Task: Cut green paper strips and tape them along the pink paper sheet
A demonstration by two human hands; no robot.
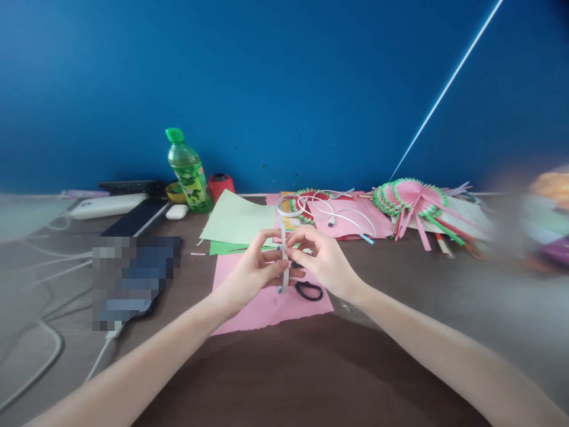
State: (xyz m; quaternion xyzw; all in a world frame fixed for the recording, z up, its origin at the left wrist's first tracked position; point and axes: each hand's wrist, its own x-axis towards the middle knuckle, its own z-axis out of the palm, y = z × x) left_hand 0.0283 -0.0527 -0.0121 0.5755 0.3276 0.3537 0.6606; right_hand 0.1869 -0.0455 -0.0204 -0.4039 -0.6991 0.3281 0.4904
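Note:
In front of me my left hand (262, 264) is closed round a narrow white band (285, 261) that stands upright, with bluish bits along its left side. It may be a tape roll seen edge-on, but I cannot tell for sure. My right hand (322, 258) has its thumb and index finger pinched at the band's upper right edge. Below both hands lies a pink paper sheet (249, 311) with one ragged edge. On it rests a pair of black-handled scissors (310, 298), partly hidden behind the fingers.
Pale green paper (237, 219), more pink paper (355, 216) and a white cable (344, 201) lie behind. Pleated paper fans (413, 201) stand back right. At left are a green bottle (189, 172), a red object (221, 187), a white case (176, 212) and a blurred-out phone (144, 273) on a cable.

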